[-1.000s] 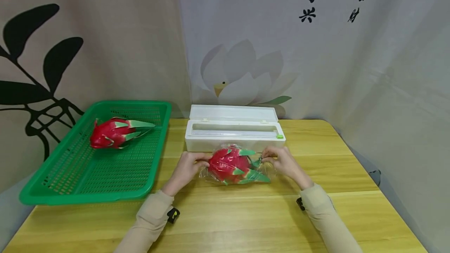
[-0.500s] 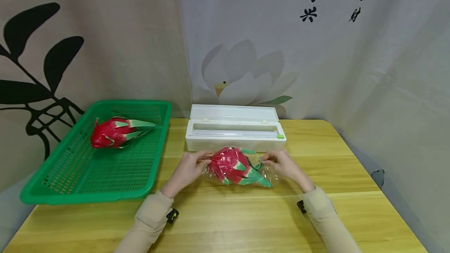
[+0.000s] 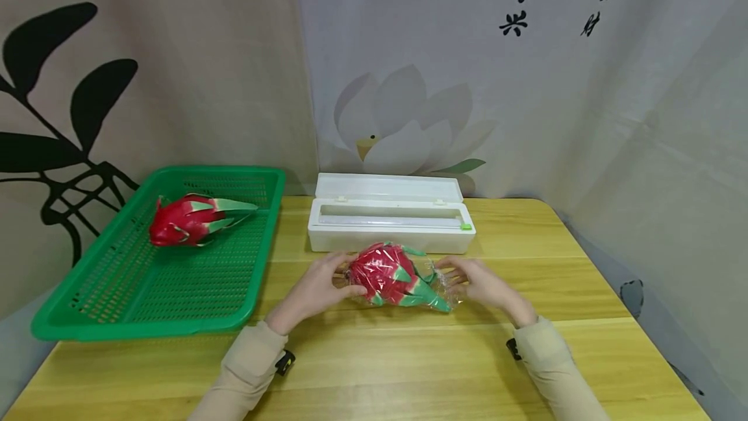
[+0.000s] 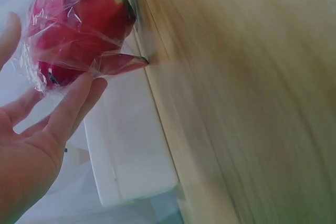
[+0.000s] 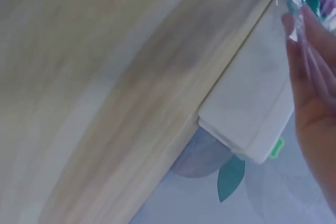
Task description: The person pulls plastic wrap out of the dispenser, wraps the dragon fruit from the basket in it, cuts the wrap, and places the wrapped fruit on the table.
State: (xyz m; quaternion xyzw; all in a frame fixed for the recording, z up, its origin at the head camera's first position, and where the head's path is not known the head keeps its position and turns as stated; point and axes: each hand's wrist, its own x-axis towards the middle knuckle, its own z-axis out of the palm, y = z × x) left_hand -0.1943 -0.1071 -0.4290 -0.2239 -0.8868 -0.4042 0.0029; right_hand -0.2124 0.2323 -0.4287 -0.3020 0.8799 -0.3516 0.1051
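A red dragon fruit [image 3: 382, 275] with green-tipped scales, covered in clear plastic film, lies on the wooden table between both hands. My left hand [image 3: 318, 288] is at its rounded end. In the left wrist view the fingers [image 4: 71, 103] are fairly straight and touch the film from below, with the thumb [image 4: 9, 38] spread apart. My right hand [image 3: 482, 284] is beside the green pointed end, its fingers loosely bent. Seen from the right wrist, those fingers [image 5: 300, 72] lie against loose film [image 5: 295, 22]; most of the fruit is out of that view.
Just behind the fruit stands a white cling film box [image 3: 391, 240] with its lid raised and a green slider at its right end. To the left, a green plastic basket [image 3: 265, 258] contains another dragon fruit [image 3: 195, 221]. A printed curtain [image 3: 409, 51] hangs behind the table.
Both hands have let go of the film ends they pinched. The left thumb and fingers have spread around the fruit's rounded end; the right hand has shifted slightly right. The fruit has turned a little.
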